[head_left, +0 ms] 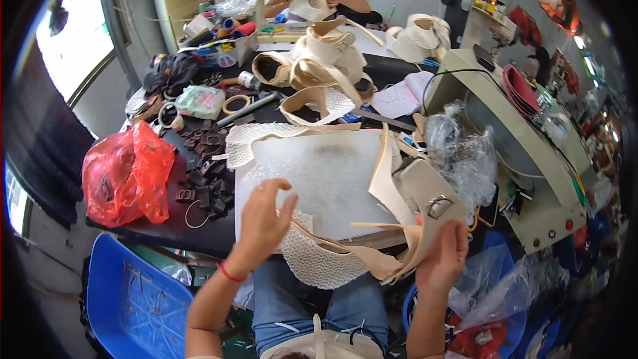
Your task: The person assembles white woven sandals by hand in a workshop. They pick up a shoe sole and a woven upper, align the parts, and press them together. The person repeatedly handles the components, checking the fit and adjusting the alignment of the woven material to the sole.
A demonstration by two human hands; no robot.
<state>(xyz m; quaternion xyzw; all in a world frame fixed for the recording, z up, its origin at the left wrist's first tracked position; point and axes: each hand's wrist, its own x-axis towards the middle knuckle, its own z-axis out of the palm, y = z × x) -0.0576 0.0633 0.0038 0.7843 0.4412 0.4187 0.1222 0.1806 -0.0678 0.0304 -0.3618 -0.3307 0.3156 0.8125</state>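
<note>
My right hand [446, 258] is closed on the edge of a cream leather shoe upper [425, 189] that carries a metal buckle on a strap. From there the upper's woven part [322, 259] hangs in a curve over the near edge of a white board [312, 173], above my lap. My left hand [266, 219] hovers over the board's left side, thumb and fingers apart, close to the end of the woven part and holding nothing. Another woven white piece [242, 145] lies along the board's far left corner.
Cream shoe uppers [325, 60] are heaped behind the board. Small dark pieces [207, 173] and a red plastic bag [126, 176] lie at the left, above a blue bin [136, 299]. A machine [525, 159] and clear plastic [462, 146] stand right. Across the table, another person [316, 3] handles an upper.
</note>
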